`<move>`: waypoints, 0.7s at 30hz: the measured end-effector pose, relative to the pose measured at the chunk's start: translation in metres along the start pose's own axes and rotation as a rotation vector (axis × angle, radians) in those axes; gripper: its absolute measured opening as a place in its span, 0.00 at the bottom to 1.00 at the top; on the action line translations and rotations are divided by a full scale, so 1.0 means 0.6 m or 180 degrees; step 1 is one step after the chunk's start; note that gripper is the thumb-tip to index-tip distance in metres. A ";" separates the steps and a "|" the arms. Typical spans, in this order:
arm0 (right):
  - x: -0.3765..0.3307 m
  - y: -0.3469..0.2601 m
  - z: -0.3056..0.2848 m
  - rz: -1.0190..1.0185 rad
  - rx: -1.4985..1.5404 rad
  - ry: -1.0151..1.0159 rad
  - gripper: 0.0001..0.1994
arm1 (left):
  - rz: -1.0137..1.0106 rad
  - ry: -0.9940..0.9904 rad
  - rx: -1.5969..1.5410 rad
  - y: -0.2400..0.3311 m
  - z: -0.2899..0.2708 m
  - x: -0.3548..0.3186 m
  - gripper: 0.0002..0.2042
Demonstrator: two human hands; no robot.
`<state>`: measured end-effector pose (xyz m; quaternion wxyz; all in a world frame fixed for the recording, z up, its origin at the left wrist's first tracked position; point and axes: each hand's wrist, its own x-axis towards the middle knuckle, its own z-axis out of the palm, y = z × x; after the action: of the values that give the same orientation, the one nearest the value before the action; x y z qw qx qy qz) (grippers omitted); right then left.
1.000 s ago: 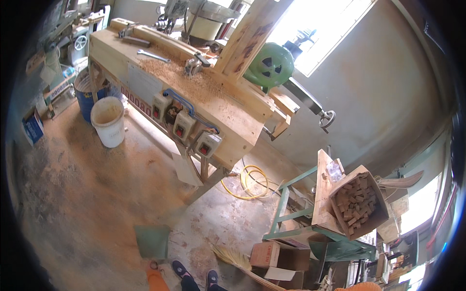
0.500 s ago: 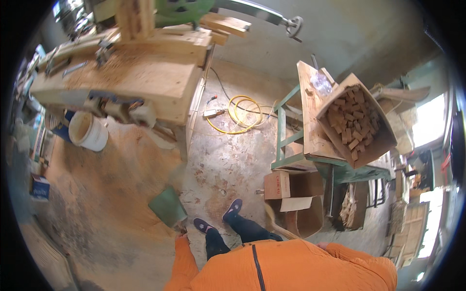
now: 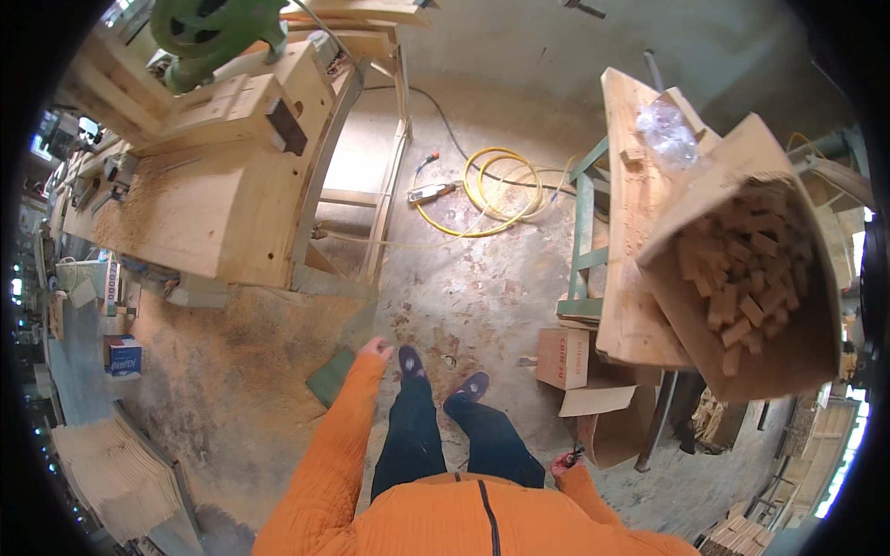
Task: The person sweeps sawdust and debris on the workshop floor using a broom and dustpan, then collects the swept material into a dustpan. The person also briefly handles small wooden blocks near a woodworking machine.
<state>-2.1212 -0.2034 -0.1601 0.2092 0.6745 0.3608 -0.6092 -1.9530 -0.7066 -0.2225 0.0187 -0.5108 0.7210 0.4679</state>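
My left hand (image 3: 376, 348) hangs in front of me, just left of my shoes, above the concrete floor. Its fingers are curled in, and I see nothing in them. Partly behind that forearm lies a flat green sheet or pan (image 3: 330, 379) on the floor. My right hand (image 3: 565, 461) is low at my right side, closed around a small dark object (image 3: 576, 454) too small to name. Beside it stand open cardboard boxes (image 3: 563, 358). Further up on the right, a large carton (image 3: 788, 382) full of small wooden blocks (image 3: 753, 269) tilts on a green-legged bench.
A wooden workbench (image 3: 199, 218) with sawdust and a green machine (image 3: 209, 37) stands at the left. Yellow hose (image 3: 482, 230) lies coiled on the floor ahead. Plastic wrap (image 3: 667, 134) sits on the right bench (image 3: 619, 222). Sawdust (image 3: 213, 389) covers the left floor.
My left arm has swung forward and up, and my right hand has come into view with the small dark object. The benches and carton appear closer, and my feet have stepped.
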 end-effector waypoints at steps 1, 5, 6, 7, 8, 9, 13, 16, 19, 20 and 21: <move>0.027 -0.005 0.019 -0.0111 -0.0049 -0.0099 0.15 | 0.0110 -0.0076 -0.0116 0.011 0.026 0.036 0.17; 0.098 -0.011 0.128 0.0336 -0.0141 -0.0682 0.16 | 0.0345 -0.0125 0.0049 0.066 0.110 0.202 0.14; 0.115 -0.013 0.152 0.0158 -0.0145 -0.0803 0.16 | 0.0384 -0.0069 0.0054 0.070 0.131 0.251 0.14; 0.139 -0.026 0.172 -0.0038 -0.0192 -0.0923 0.17 | 0.0457 0.0011 0.0119 0.076 0.153 0.300 0.13; 0.168 -0.038 0.190 -0.0221 -0.0212 -0.1032 0.17 | 0.0536 0.0068 0.0208 0.082 0.173 0.351 0.11; 0.197 -0.052 0.213 -0.0530 0.0075 -0.1005 0.16 | 0.0813 0.0209 0.0204 0.078 0.187 0.407 0.11; 0.327 -0.134 0.276 -0.1261 0.1064 -0.0658 0.10 | 0.1130 0.0406 0.0634 0.100 0.250 0.599 0.09; 0.389 -0.220 0.265 -0.3026 0.0005 -0.0528 0.13 | 0.1307 0.0573 0.1034 0.096 0.306 0.742 0.08; 0.458 -0.221 0.289 -0.3100 -0.0235 -0.0507 0.15 | 0.1194 0.0489 0.1730 0.080 0.332 0.842 0.10; 0.483 -0.199 0.316 -0.2649 0.0284 -0.0560 0.15 | 0.1224 0.0553 0.2310 0.093 0.333 0.870 0.12; 0.489 -0.188 0.335 -0.2358 0.0776 -0.0610 0.14 | 0.1204 0.0573 0.2510 0.091 0.337 0.899 0.14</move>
<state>-2.3406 -0.2072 -0.4622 -0.0734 0.4588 0.4834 -0.7419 -2.3433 -0.9519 -0.5726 0.0634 -0.3624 0.9238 0.1062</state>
